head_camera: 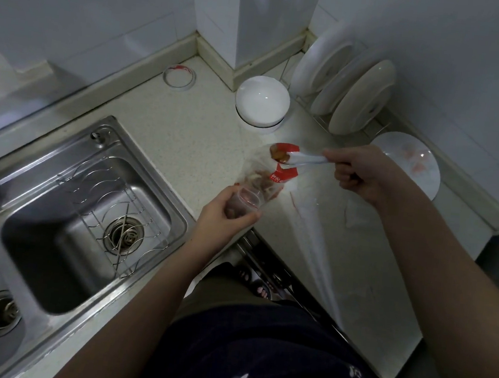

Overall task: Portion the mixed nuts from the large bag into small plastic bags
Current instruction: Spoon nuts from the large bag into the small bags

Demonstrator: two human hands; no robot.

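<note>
A large clear bag with red print (269,177) lies on the pale counter, brown nuts showing through it. My right hand (357,172) grips the handle of a white spoon (299,158), whose bowl carries brown nuts at the bag's red mouth. My left hand (227,214) holds a small clear plastic bag (245,202) with some nuts in it, just below the large bag near the counter's front edge. More clear plastic bags (316,214) lie flat on the counter to the right.
A steel sink (152,160) with a wire rack in the basin sits to the left. At the back stand an upturned white bowl (262,101), a tape roll (179,77), plates in a rack (344,91) and a white plate (410,165).
</note>
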